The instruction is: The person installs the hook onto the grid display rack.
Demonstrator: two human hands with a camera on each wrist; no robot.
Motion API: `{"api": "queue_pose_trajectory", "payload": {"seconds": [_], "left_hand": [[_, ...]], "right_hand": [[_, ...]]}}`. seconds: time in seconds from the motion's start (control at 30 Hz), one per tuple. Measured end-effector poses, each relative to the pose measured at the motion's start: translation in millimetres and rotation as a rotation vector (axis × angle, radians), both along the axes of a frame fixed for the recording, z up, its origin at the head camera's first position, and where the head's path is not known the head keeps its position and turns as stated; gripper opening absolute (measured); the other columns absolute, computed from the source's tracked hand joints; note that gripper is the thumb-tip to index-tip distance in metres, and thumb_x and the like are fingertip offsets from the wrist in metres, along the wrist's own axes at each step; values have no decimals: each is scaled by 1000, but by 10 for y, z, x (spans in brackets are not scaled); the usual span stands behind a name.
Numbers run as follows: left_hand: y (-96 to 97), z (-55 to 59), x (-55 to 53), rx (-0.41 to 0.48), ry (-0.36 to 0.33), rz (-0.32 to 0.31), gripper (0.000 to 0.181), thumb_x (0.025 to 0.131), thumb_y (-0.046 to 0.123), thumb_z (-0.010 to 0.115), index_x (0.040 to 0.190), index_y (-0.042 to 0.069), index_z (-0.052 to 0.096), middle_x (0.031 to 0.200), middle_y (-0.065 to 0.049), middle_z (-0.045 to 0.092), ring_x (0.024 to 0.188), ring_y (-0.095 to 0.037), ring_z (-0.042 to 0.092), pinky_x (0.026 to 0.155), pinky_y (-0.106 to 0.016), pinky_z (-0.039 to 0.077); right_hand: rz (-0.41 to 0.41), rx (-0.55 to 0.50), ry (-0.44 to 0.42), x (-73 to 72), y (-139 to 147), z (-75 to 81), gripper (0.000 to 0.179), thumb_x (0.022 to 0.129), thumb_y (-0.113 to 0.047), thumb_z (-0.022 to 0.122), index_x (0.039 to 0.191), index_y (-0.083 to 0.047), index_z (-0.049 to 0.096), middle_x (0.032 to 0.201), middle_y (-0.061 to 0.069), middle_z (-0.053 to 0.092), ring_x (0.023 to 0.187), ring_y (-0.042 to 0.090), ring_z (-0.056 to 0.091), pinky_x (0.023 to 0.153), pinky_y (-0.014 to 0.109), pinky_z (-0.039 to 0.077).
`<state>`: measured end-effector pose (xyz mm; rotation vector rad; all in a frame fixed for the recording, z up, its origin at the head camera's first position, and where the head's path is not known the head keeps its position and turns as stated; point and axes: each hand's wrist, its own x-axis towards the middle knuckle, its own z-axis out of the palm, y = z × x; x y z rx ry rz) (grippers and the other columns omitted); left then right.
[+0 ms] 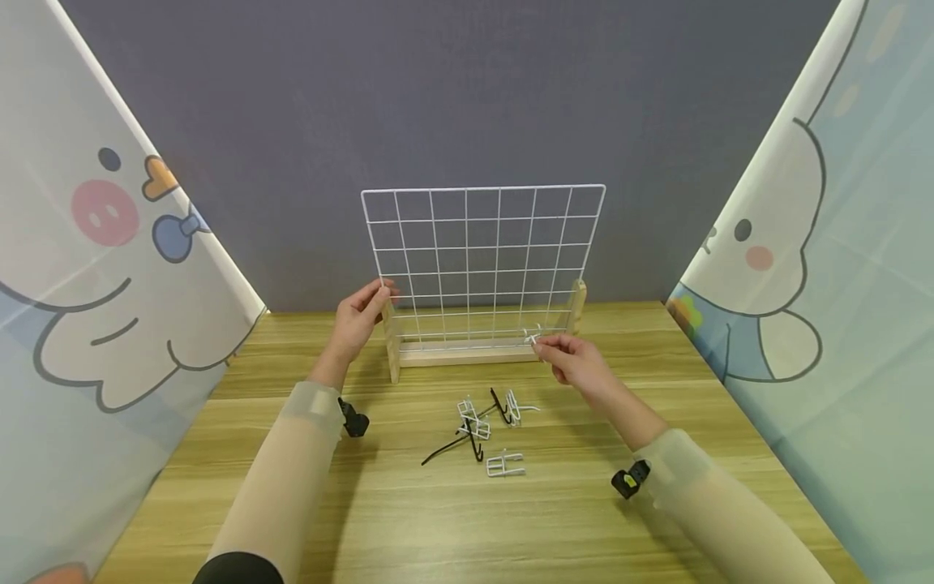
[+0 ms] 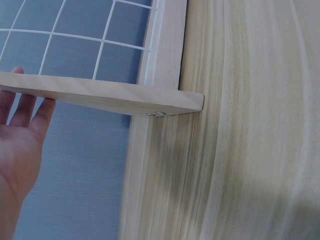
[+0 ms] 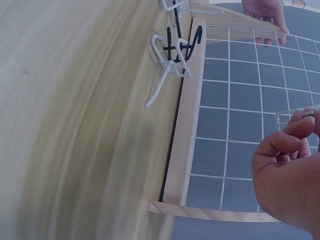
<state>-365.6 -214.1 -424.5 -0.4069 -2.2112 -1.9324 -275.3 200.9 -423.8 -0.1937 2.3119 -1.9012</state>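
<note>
A white wire grid panel (image 1: 467, 246) stands upright in a wooden frame with a left side piece (image 1: 392, 349), a right side piece (image 1: 579, 302) and a base bar (image 1: 467, 356). My left hand (image 1: 353, 323) grips the left side piece near its top, thumb in front; in the left wrist view its fingers (image 2: 42, 116) reach the wood's edge. With thumb and fingertips, my right hand (image 1: 581, 371) pinches a white wire hook (image 1: 532, 333) at the lower right of the grid. Curled fingers partly hide that hook (image 3: 283, 118) in the right wrist view.
Loose hooks lie on the wood-grain table (image 1: 409, 519) before the frame: white ones, including one nearest me (image 1: 503, 465), and black ones, such as a long-armed hook (image 1: 472, 442). A dark wall (image 1: 467, 97) stands behind; printed cloth panels (image 1: 759, 341) flank the table.
</note>
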Motion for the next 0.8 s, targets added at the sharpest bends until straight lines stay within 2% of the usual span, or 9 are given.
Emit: {"api": "queue_pose_trajectory", "payload": {"seconds": [0.27, 0.43, 0.6, 0.7, 0.8], "left_hand": [[-3, 7, 24, -31, -7, 7, 50, 116, 43, 56, 155, 12, 61, 150, -19, 68, 123, 2, 68, 115, -34, 51], [-6, -5, 22, -34, 0, 4, 50, 117, 40, 54, 156, 11, 60, 149, -17, 69, 123, 2, 69, 121, -42, 49], [7, -6, 30, -22, 12, 1, 49, 117, 40, 55, 155, 10, 61, 146, -18, 70, 121, 1, 70, 113, -28, 53], [4, -5, 31, -28, 19, 9, 48, 117, 39, 55, 155, 10, 61, 143, -13, 73, 120, 2, 69, 106, -20, 52], [2, -8, 26, -23, 26, 6, 48, 117, 38, 55, 154, 9, 61, 138, -5, 76, 120, 2, 70, 104, -18, 51]], "right_hand": [[-18, 22, 42, -29, -18, 103, 40, 110, -26, 69, 132, 7, 64, 87, -9, 63, 63, 5, 46, 59, 22, 40], [-13, 14, 49, -40, -18, 166, 38, 110, -24, 69, 133, 6, 65, 92, -7, 66, 63, 5, 46, 59, 22, 40], [-18, 6, 49, -59, -15, 210, 37, 110, -25, 69, 131, 5, 66, 92, -9, 66, 63, 5, 45, 59, 22, 40], [-18, 16, 57, -67, -13, 239, 39, 110, -26, 69, 132, 5, 66, 90, -10, 65, 64, 5, 46, 60, 23, 41], [-21, 16, 66, -76, -4, 279, 40, 111, -26, 68, 136, 5, 65, 91, -10, 65, 65, 6, 46, 60, 23, 41]]}}
